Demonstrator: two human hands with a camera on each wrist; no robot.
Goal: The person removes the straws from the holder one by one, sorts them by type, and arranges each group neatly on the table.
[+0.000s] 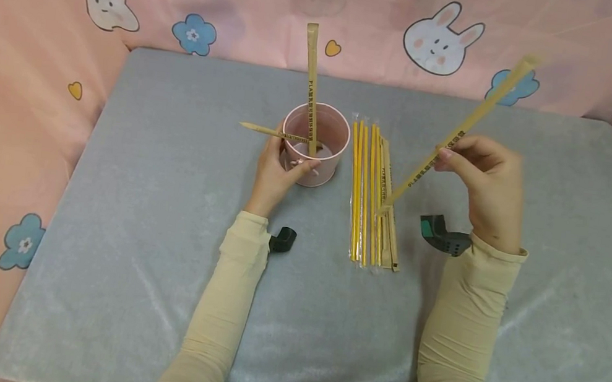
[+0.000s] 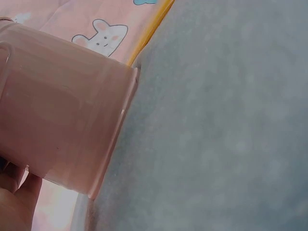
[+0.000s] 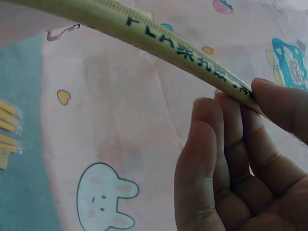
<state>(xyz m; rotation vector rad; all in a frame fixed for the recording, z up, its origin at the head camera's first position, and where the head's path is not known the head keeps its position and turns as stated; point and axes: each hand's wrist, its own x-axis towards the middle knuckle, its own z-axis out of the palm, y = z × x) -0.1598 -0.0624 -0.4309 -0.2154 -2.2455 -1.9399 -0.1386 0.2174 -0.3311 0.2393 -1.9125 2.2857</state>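
My left hand (image 1: 273, 172) grips a small pink bucket (image 1: 325, 177) by its near left side, thumb at the front; the bucket's wall (image 2: 62, 110) fills the left of the left wrist view. Two paper-wrapped straws stand in it: one nearly upright straw (image 1: 312, 61), and another straw (image 1: 259, 128) leaning out over the left rim. Right of the bucket, my right hand (image 1: 494, 183) pinches a third paper-wrapped straw (image 1: 479, 113) between thumb and fingertips, slanted with its upper end to the right. Dark printed letters show on this straw's wrapper (image 3: 183, 55) in the right wrist view.
Between the hands lies a row of yellow straws (image 1: 359, 203) in clear wrappers, with paper-wrapped straws (image 1: 390, 243) along its right side. A grey cloth (image 1: 143, 199) covers the table. Behind it hangs a pink curtain (image 1: 269, 6) with rabbits and flowers.
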